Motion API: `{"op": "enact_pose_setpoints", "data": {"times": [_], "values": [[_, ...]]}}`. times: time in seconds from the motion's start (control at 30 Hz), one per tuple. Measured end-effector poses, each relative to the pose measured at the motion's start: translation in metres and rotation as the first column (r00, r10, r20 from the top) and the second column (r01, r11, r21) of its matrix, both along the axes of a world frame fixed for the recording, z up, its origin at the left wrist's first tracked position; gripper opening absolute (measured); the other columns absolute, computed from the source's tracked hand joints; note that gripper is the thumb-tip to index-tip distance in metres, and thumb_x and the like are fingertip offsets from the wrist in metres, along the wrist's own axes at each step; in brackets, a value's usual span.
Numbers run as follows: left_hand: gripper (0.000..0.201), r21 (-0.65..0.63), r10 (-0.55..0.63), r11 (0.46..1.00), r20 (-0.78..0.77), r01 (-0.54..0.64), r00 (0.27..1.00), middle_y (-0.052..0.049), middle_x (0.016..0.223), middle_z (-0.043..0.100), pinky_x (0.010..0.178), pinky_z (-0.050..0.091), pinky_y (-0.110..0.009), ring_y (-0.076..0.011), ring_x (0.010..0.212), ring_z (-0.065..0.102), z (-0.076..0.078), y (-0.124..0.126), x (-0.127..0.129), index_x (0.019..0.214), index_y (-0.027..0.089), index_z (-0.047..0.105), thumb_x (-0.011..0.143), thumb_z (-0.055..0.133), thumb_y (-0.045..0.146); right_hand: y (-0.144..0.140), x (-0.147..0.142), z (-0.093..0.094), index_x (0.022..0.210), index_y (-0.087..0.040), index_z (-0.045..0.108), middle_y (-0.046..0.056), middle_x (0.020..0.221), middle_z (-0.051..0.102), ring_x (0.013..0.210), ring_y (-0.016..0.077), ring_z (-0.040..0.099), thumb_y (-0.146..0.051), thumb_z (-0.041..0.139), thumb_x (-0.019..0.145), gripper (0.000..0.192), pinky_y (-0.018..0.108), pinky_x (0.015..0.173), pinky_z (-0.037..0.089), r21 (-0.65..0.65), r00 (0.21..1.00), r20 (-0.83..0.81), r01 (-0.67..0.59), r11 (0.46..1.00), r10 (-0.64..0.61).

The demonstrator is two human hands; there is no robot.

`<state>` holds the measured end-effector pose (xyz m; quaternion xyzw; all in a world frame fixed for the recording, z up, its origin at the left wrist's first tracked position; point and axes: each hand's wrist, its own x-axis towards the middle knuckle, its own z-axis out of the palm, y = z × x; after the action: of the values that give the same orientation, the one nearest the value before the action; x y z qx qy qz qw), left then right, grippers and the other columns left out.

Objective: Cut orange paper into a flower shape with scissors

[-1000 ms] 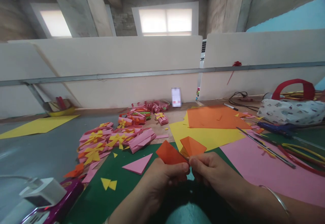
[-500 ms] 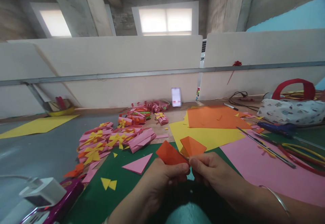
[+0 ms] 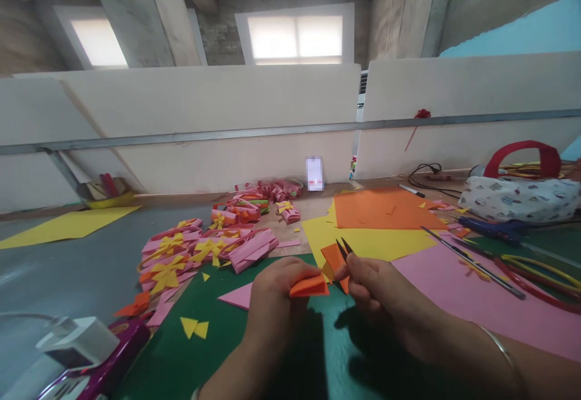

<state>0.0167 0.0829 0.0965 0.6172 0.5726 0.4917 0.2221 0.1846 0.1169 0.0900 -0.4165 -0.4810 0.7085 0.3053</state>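
My left hand (image 3: pixel 276 291) is closed on a folded piece of orange paper (image 3: pixel 310 287), held above the green mat (image 3: pixel 231 345). My right hand (image 3: pixel 379 288) is close beside it and grips dark pointed tweezers (image 3: pixel 345 249), their two slim tips spread and pointing up; most of the tool is hidden by the fingers. An orange paper flap (image 3: pixel 333 258) stands between the hands, by the right fingertips. Whether it joins the left piece, I cannot tell. A pink paper triangle (image 3: pixel 236 297) lies partly behind my left hand.
Folded pink paper pieces with yellow bows (image 3: pixel 211 249) are heaped at the left. Orange (image 3: pixel 372 209), yellow (image 3: pixel 390 242) and pink sheets (image 3: pixel 454 291) lie ahead and right, with metal rods (image 3: pixel 474 264) and a blue-handled tool (image 3: pixel 490 229). A white charger (image 3: pixel 72 342) sits front left.
The orange paper has been turned and folded lower in my left hand, which has rolled over. My right hand has shifted slightly right, and the dark tips now show above its fingers.
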Motion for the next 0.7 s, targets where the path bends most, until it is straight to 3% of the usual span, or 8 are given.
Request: {"op": "enact_pose_setpoints", "data": {"times": [0.13, 0.27, 0.33, 0.4, 0.5, 0.57, 0.63, 0.7], "values": [[0.02, 0.37, 0.126, 0.928, -0.219, -0.037, 0.968, -0.007, 0.087, 0.072, 0.079, 0.042, -0.033, -0.0263, 0.086, 0.06, 0.001, -0.007, -0.005, 0.083, 0.028, 0.076, 0.064, 0.073, 0.02, -0.006, 0.001, -0.004, 0.073, -0.017, 0.057, -0.011, 0.042, 0.028, 0.038, 0.0044, 0.018, -0.067, 0.055, 0.076, 0.05, 0.021, 0.039, 0.01, -0.136, 0.963, -0.128, -0.253, 0.958, 0.236], [0.019, 0.429, 0.096, 0.895, -0.457, 0.125, 0.884, -0.007, 0.085, 0.073, 0.082, 0.042, -0.034, -0.0247, 0.084, 0.059, -0.005, -0.008, -0.008, 0.09, 0.028, 0.074, 0.073, 0.067, 0.021, -0.012, -0.001, -0.008, 0.061, -0.017, 0.052, -0.008, 0.042, 0.039, 0.038, 0.0042, 0.029, -0.065, 0.053, 0.079, 0.051, 0.019, 0.039, 0.014, -0.064, 0.968, -0.158, -0.209, 0.976, 0.197], [0.02, 0.444, 0.088, 0.875, -0.541, 0.195, 0.836, -0.007, 0.084, 0.072, 0.082, 0.042, -0.033, -0.0235, 0.083, 0.058, -0.008, -0.005, -0.008, 0.092, 0.027, 0.074, 0.078, 0.062, 0.02, -0.014, -0.001, -0.007, 0.054, -0.017, 0.047, -0.007, 0.039, 0.039, 0.036, 0.0039, 0.029, -0.048, 0.059, 0.08, 0.042, 0.02, 0.038, 0.014, -0.015, 0.974, -0.075, -0.215, 0.976, 0.213], [0.022, 0.455, 0.118, 0.876, -0.524, 0.16, 0.844, -0.007, 0.092, 0.071, 0.085, 0.041, -0.035, -0.0239, 0.089, 0.057, -0.008, -0.001, -0.008, 0.094, 0.027, 0.073, 0.079, 0.06, 0.02, -0.015, -0.001, -0.003, 0.049, -0.018, 0.042, -0.008, 0.036, 0.038, 0.034, 0.0039, 0.026, -0.028, 0.058, 0.076, 0.033, 0.02, 0.036, 0.014, 0.033, 0.967, 0.0, -0.255, 0.966, 0.255], [0.032, 0.307, 0.184, 0.947, -0.264, -0.098, 0.947, -0.008, 0.116, 0.062, 0.085, 0.044, -0.036, -0.0257, 0.104, 0.054, -0.002, 0.005, -0.007, 0.109, 0.026, 0.066, 0.078, 0.059, 0.021, -0.011, 0.0, 0.002, 0.052, -0.019, 0.041, -0.009, 0.037, 0.038, 0.034, 0.0041, 0.026, -0.017, 0.055, 0.071, 0.024, 0.02, 0.036, 0.015, 0.076, 0.979, 0.042, -0.2, 0.977, 0.197], [0.036, -0.008, 0.155, 0.988, 0.058, -0.155, 0.986, -0.011, 0.117, 0.06, 0.071, 0.05, -0.033, -0.0245, 0.096, 0.058, 0.002, 0.008, -0.006, 0.114, 0.021, 0.062, 0.079, 0.058, 0.032, -0.007, 0.0, 0.003, 0.056, -0.019, 0.041, -0.009, 0.038, 0.039, 0.035, 0.0044, 0.027, -0.017, 0.056, 0.072, 0.022, 0.019, 0.036, 0.016, 0.12, 0.987, 0.081, -0.145, 0.982, 0.136], [0.042, -0.321, 0.072, 0.945, 0.39, 0.063, 0.918, -0.012, 0.1, 0.066, 0.057, 0.049, -0.028, -0.0195, 0.075, 0.061, 0.003, 0.009, -0.005, 0.106, 0.016, 0.065, 0.077, 0.06, 0.045, -0.003, 0.001, 0.004, 0.058, -0.02, 0.042, -0.009, 0.04, 0.039, 0.036, 0.0045, 0.028, -0.019, 0.057, 0.074, 0.022, 0.019, 0.037, 0.017, 0.183, 0.985, 0.121, -0.148, 0.972, 0.127], [0.044, -0.436, -0.015, 0.834, 0.593, 0.337, 0.805, -0.01, 0.083, 0.067, 0.052, 0.045, -0.023, -0.0139, 0.062, 0.058, 0.0, 0.009, -0.004, 0.096, 0.013, 0.068, 0.068, 0.07, 0.047, 0.0, 0.002, 0.003, 0.057, -0.019, 0.041, -0.009, 0.04, 0.037, 0.037, 0.0043, 0.028, -0.021, 0.056, 0.076, 0.025, 0.019, 0.037, 0.017, 0.243, 0.977, 0.152, -0.181, 0.953, 0.147]]}}
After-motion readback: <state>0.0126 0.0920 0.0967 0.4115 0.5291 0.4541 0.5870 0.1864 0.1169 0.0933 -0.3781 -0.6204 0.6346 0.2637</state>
